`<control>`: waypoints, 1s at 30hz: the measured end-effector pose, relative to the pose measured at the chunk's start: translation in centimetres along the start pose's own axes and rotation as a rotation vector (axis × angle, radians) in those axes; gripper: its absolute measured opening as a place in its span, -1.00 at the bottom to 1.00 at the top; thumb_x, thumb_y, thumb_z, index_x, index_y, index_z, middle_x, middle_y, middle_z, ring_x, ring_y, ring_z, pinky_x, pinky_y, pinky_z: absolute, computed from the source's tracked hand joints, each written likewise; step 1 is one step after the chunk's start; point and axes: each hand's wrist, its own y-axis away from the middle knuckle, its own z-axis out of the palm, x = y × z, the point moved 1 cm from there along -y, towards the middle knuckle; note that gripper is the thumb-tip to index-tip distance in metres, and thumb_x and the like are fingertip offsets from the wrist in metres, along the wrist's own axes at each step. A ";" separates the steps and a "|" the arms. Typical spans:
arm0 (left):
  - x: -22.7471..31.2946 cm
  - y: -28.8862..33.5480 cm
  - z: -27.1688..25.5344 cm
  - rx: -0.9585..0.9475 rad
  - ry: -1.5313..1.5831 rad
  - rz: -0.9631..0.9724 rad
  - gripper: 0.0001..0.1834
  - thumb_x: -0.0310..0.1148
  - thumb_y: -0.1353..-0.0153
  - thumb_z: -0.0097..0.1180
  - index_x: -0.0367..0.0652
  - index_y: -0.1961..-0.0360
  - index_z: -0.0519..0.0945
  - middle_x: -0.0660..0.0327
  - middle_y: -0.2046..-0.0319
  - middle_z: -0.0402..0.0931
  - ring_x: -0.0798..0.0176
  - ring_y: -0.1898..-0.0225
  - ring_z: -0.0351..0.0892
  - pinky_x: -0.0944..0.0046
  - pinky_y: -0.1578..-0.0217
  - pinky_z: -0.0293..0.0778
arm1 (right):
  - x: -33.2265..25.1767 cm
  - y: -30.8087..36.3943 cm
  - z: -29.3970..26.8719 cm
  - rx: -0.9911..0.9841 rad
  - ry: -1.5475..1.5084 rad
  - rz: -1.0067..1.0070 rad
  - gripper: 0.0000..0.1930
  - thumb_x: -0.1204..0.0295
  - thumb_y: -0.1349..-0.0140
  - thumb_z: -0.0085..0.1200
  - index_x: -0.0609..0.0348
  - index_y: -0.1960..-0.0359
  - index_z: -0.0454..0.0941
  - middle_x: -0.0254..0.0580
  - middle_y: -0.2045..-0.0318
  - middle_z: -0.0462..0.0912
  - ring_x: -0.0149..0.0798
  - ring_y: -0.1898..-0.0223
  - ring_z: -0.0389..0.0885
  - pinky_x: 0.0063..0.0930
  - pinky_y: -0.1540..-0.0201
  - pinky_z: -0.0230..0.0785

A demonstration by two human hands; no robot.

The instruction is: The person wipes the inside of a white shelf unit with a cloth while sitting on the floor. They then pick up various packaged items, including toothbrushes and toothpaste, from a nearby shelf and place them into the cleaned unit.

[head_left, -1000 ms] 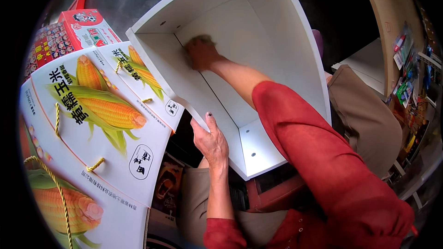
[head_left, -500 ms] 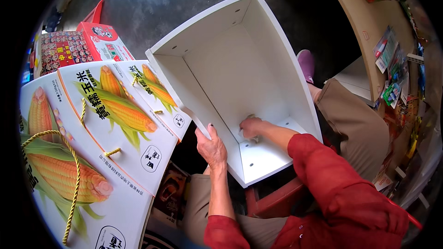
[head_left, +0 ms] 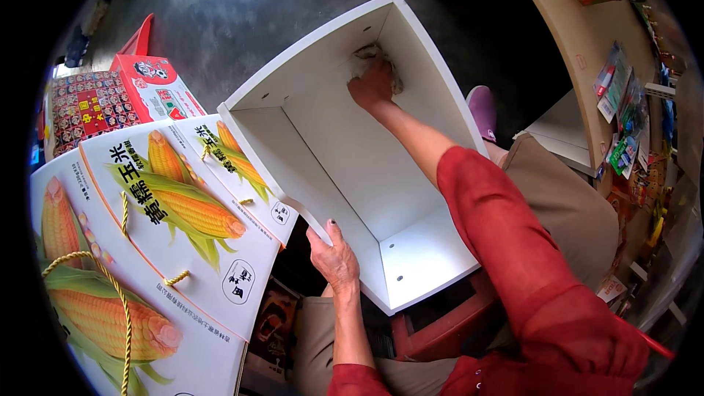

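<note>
A white drawer-like wooden box (head_left: 425, 73) lies tilted before me with its open side up. My left hand (head_left: 335, 258) is closed round its left rim, at the scooped notch. Inside, my right hand (head_left: 372, 86) presses a crumpled pale cloth (head_left: 397, 82) against the far right corner. Part of the cloth is hidden beneath the fingers. Small dark screw holes show on the near and far end walls.
Left of the box stand white cartons (head_left: 198, 249) with corn pictures and gold rope handles. A red box (head_left: 158, 81) sits behind them. A red stool (head_left: 440, 323) is under the box. Shelving (head_left: 561, 37) with packets lines the right side.
My right hand has slid the cloth from the near end of the box up to its far right corner. My left hand keeps its hold on the rim.
</note>
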 end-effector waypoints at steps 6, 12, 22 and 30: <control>-0.3 0.0 0.0 0.011 -0.005 0.007 -0.70 -0.32 -0.20 -0.07 -0.37 0.16 0.38 -0.03 0.39 0.51 0.00 0.36 0.51 0.17 0.28 0.39 | 0.3 -2.4 1.8 0.043 0.061 -0.017 -0.27 0.44 0.17 -0.03 0.45 -0.11 0.00 0.22 0.00 0.23 0.18 -0.03 0.23 -0.14 -0.08 0.17; -0.2 -0.1 0.2 -0.022 0.038 -0.008 -0.70 -0.33 -0.20 -0.07 -0.37 0.16 0.38 -0.01 0.38 0.51 0.04 0.34 0.51 0.19 0.26 0.39 | 1.5 -5.9 4.0 0.085 0.442 -0.199 -0.38 0.32 0.12 -0.03 0.47 0.00 0.20 0.25 0.09 0.37 0.16 0.05 0.35 -0.18 -0.04 0.21; -0.2 -0.1 0.1 -0.008 0.051 -0.025 -0.69 -0.32 -0.20 -0.06 -0.38 0.16 0.38 -0.02 0.37 0.52 0.03 0.33 0.52 0.18 0.25 0.39 | 2.6 -2.1 -0.4 -0.270 0.485 -0.530 -0.41 0.48 0.11 -0.03 0.17 -0.07 0.17 0.15 0.17 0.42 0.08 0.12 0.44 -0.13 0.09 0.32; -0.5 0.0 0.3 0.007 -0.003 0.031 -0.70 -0.32 -0.19 -0.06 -0.37 0.18 0.39 -0.06 0.39 0.51 -0.04 0.34 0.51 0.16 0.27 0.38 | 10.1 9.6 -1.5 -0.550 0.647 -0.658 -0.20 0.56 0.12 -0.05 -0.04 -0.26 -0.06 0.08 0.05 0.28 0.08 0.00 0.28 -0.15 0.00 0.21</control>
